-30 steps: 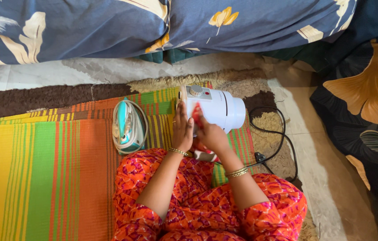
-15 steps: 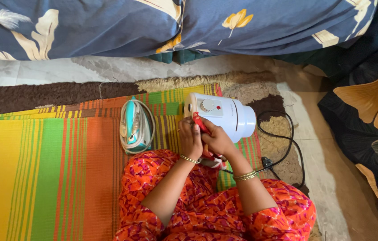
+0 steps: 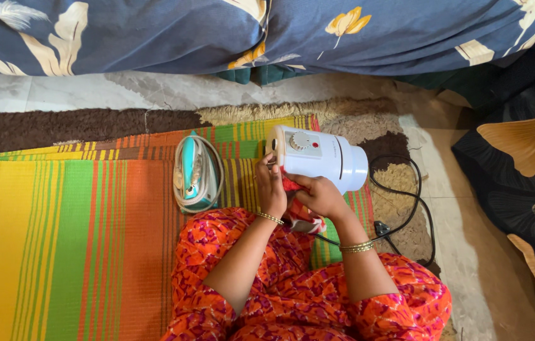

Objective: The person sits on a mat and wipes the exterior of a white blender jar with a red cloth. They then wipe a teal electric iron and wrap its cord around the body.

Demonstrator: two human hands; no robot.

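striped mat [image 3: 59, 240] on floor | iron [image 3: 197, 172] standing on mat, left of hands | left hand [image 3: 272, 188] curled against white appliance [image 3: 317, 158] near end | right hand [image 3: 322, 196] gripping appliance underside over red cloth [image 3: 302, 215] | black cord [image 3: 406, 208] coiled right

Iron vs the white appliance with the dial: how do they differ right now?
The iron is teal and white; the white appliance is plain white with a round dial and a red dot. The iron rests alone on the striped mat, untouched; the white appliance is touched by the left hand and right hand. The iron has its cord wound around it; a black cord trails loose beside the appliance.
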